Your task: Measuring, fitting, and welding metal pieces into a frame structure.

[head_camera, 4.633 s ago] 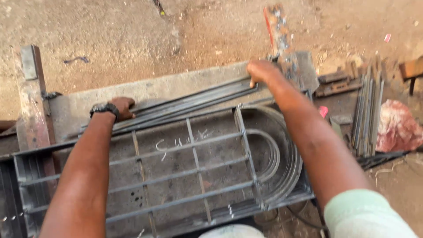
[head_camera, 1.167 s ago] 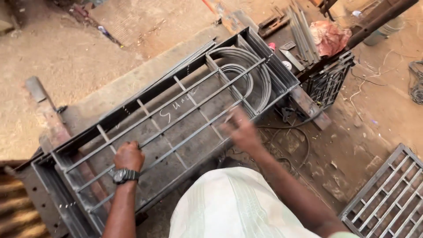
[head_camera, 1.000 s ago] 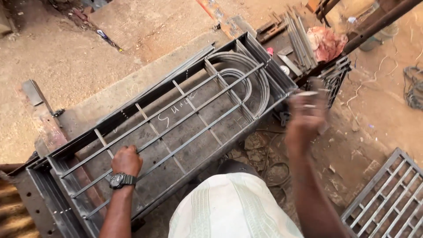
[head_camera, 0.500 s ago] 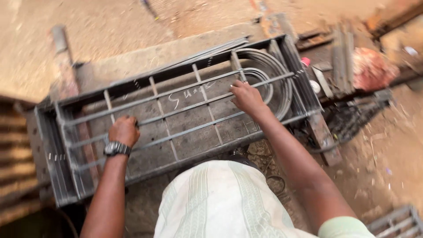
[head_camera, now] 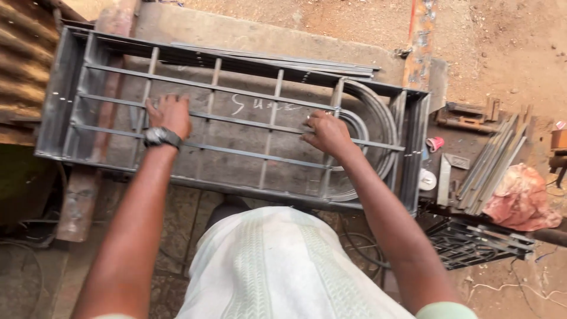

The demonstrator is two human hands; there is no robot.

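A long grey metal window grille frame point(head_camera: 236, 150) lies flat on a workbench in front of me, with straight crossbars and curved bars point(head_camera: 378, 118) at its right end. My left hand point(head_camera: 170, 115), with a black watch on the wrist, grips one of the horizontal bars left of the middle. My right hand point(head_camera: 326, 133) grips another bar right of the middle, next to the curved bars. Chalk writing marks the plate under the grille.
Loose flat metal strips point(head_camera: 277, 56) lie along the frame's far edge. A bundle of steel rods point(head_camera: 490, 162), a pink cloth point(head_camera: 520, 198) and a small square point(head_camera: 444, 177) lie to the right. Another grille point(head_camera: 478, 242) sits low right. Corrugated sheet point(head_camera: 23, 65) is on the left.
My right hand swung out to the right, then came back and closed on a bar near the curved end. The left hand stayed on its bar. My view turned squarer over the frame.
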